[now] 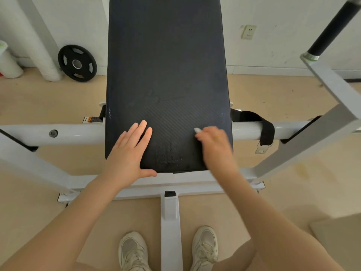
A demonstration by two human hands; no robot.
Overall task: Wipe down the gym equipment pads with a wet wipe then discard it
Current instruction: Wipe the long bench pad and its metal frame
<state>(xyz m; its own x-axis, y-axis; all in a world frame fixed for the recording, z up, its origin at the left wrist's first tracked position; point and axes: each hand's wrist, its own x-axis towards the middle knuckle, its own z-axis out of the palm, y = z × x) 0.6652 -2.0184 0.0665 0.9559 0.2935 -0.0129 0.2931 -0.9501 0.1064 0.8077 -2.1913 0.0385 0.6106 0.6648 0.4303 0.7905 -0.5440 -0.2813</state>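
A long black textured pad (166,65) on a white metal frame (64,133) runs away from me, its near end worn and speckled. My left hand (130,151) lies flat on the pad's near left corner, fingers straight, thumb at the front edge. My right hand (215,145) is on the near right part of the pad, blurred, fingers curled around a white wet wipe (197,130); only a small white tip shows above the knuckles.
A black strap with a buckle (266,132) hangs over the right crossbar. A black weight plate (77,63) leans on the wall at the back left, beside white rolls (8,61). A black-sleeved bar (332,26) rises at the upper right. My shoes (205,247) straddle the frame's centre beam.
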